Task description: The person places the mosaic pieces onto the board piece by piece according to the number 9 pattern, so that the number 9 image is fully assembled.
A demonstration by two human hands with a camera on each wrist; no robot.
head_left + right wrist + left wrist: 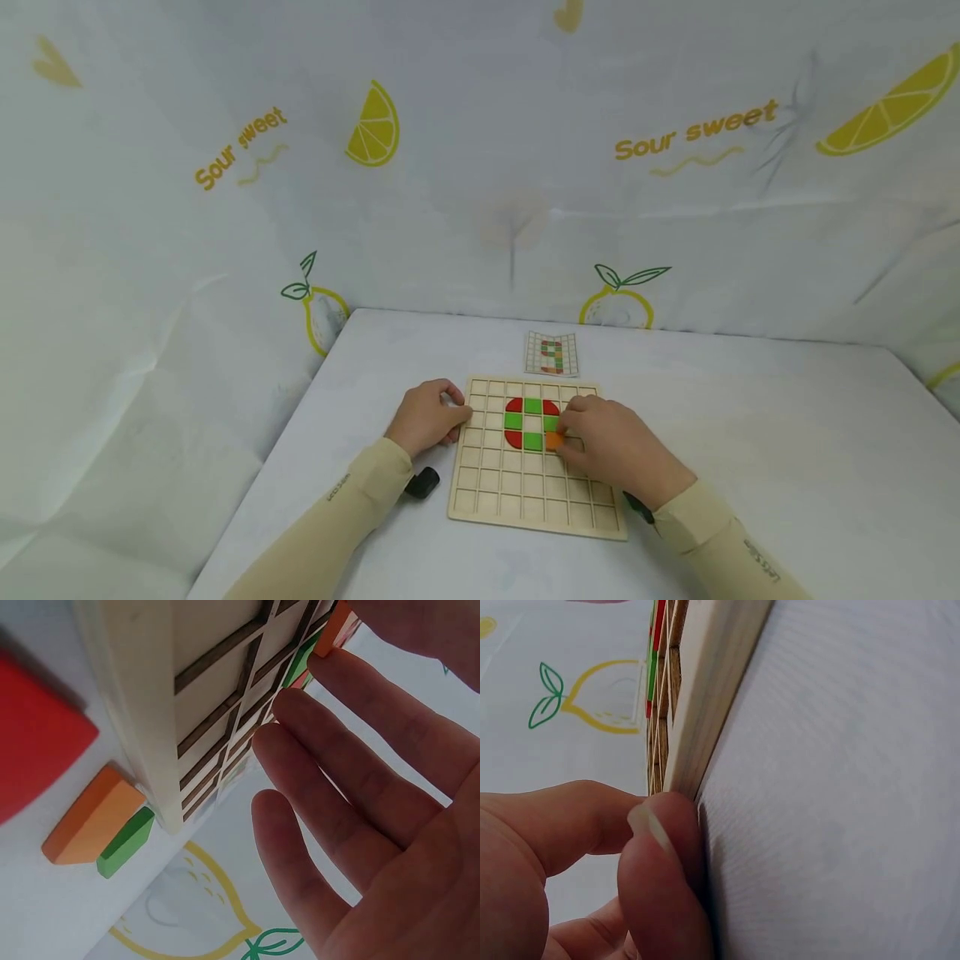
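A square wooden grid board [512, 483] lies on the white table. Red and green tiles [532, 407] form a ring in its cells around a bare middle cell. The left hand [427, 414] holds the board's left edge, thumb and index finger [600, 814] right at the rim. Over the right part of the ring, the right hand [615, 437] pinches an orange tile [331, 630] between thumb and index finger, at the ring's lower right corner. Its other fingers [337, 757] extend over the board.
A small card [551, 368] printed with a coloured grid pattern lies behind the board. In the right wrist view, a red piece [34, 742], an orange piece [94, 821] and a green piece [126, 844] lie beside the board. A printed cloth [480, 167] hangs behind the table.
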